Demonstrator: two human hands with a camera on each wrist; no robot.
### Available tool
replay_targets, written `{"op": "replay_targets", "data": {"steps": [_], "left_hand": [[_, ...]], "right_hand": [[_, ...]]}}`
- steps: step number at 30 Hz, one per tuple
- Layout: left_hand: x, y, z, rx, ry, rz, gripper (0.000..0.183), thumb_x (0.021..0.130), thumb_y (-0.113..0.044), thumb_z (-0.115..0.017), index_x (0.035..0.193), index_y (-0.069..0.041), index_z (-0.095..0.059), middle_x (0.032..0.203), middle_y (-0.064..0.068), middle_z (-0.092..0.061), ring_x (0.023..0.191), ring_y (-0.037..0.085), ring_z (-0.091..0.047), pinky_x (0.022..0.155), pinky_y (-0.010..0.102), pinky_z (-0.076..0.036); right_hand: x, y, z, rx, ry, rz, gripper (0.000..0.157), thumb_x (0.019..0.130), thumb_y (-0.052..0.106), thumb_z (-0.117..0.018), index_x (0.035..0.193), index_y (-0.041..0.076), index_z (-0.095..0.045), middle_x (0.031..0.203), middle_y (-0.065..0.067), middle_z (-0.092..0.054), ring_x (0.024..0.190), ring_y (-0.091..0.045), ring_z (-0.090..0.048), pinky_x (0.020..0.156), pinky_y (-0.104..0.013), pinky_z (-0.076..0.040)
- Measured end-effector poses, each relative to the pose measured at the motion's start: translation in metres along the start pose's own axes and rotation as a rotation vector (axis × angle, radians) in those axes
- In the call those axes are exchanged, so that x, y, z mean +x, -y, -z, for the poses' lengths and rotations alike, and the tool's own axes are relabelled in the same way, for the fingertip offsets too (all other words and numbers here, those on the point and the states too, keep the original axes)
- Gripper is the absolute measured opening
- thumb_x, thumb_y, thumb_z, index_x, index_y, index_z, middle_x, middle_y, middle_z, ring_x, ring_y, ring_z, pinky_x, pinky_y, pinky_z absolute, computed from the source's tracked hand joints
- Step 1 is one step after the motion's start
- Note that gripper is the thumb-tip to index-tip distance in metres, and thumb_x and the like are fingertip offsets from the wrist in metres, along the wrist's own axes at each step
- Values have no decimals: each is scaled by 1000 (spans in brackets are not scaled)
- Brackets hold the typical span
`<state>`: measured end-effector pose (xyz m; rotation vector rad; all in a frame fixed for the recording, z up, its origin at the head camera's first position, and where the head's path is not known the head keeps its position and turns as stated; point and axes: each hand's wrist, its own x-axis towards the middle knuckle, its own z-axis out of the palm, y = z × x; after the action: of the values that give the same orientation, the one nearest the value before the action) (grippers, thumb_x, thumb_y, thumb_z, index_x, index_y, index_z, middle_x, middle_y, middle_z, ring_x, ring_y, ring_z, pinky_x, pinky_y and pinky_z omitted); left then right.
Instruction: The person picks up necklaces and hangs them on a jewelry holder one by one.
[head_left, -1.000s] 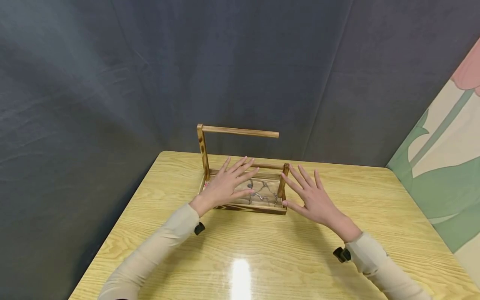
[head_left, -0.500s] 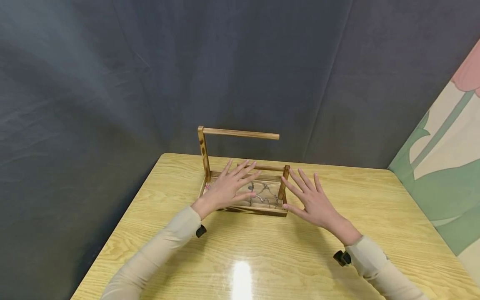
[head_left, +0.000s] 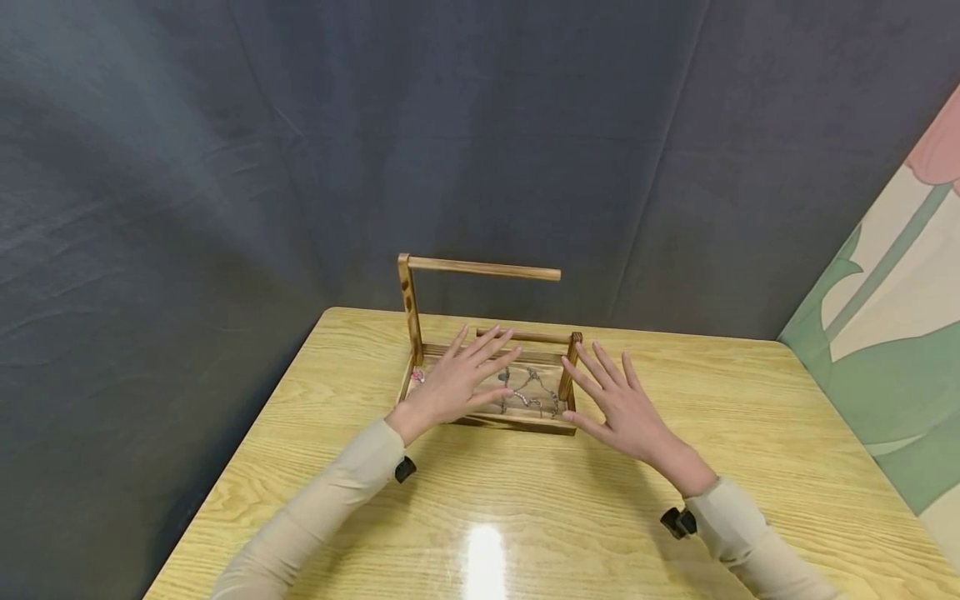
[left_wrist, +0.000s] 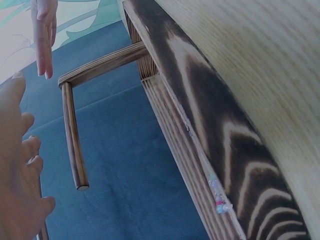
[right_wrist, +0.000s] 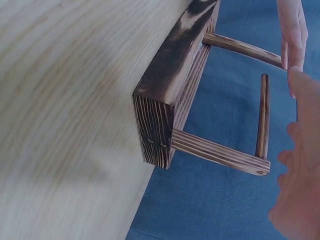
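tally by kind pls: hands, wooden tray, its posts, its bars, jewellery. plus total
Hands: 2 (left hand, right hand)
Wooden tray: 1
Posts: 2 (tall post, short post)
Bars: 2 (upper bar, lower bar)
Jewellery: uncountable, partly hidden
Total: 7, jewellery excluded

Both arms reach forward, the left arm (head_left: pixel 318 508) angling in from the person's left, the right arm (head_left: pixel 753 542) from the right, pale sleeves down to the wrists. The left hand (head_left: pixel 450 383) and right hand (head_left: pixel 626 414) face each other slantwise, near but apart, fingers (head_left: pixel 597 363) spread and extended, thumbs (head_left: pixel 489 396) pointing inward.
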<state>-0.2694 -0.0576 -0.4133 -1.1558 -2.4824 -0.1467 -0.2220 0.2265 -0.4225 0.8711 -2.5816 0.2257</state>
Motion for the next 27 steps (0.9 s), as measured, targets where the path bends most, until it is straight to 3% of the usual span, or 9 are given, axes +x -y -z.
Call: {"op": "replay_targets", "data": {"steps": [8, 17, 22, 27], "left_hand": [[-1, -1, -6, -40, 0, 10, 65, 88, -55, -32, 140, -29, -3, 148, -2, -6, 135, 17, -6, 108, 43, 0], [-6, -4, -16, -164, -9, 48, 60, 90, -48, -36, 141, -23, -16, 146, -2, -15, 133, 17, -16, 109, 38, -5], [-7, -4, -21, -201, -18, 56, 59, 90, -45, -40, 140, -21, -20, 145, -2, -18, 132, 19, -21, 108, 37, -9], [-8, -4, -25, -226, -9, 67, 56, 90, -45, -39, 139, -24, -20, 144, -5, -21, 131, 18, -24, 107, 40, -15]], "right_hand": [[-2, 4, -8, 88, 1, -37, 70, 82, 46, -54, 140, 21, -22, 146, -9, -13, 134, -27, -3, 105, -51, 5], [-6, 8, -19, 135, -1, -60, 67, 83, 43, -54, 139, 18, -25, 145, -11, -16, 134, -27, -4, 105, -53, 2], [-8, 11, -22, 168, -1, -74, 69, 83, 40, -55, 140, 22, -20, 145, -11, -16, 134, -29, -6, 104, -53, 2], [-11, 14, -27, 210, 19, -89, 67, 84, 40, -54, 139, 21, -23, 145, -11, -16, 134, -26, -3, 104, -53, 2]]}}
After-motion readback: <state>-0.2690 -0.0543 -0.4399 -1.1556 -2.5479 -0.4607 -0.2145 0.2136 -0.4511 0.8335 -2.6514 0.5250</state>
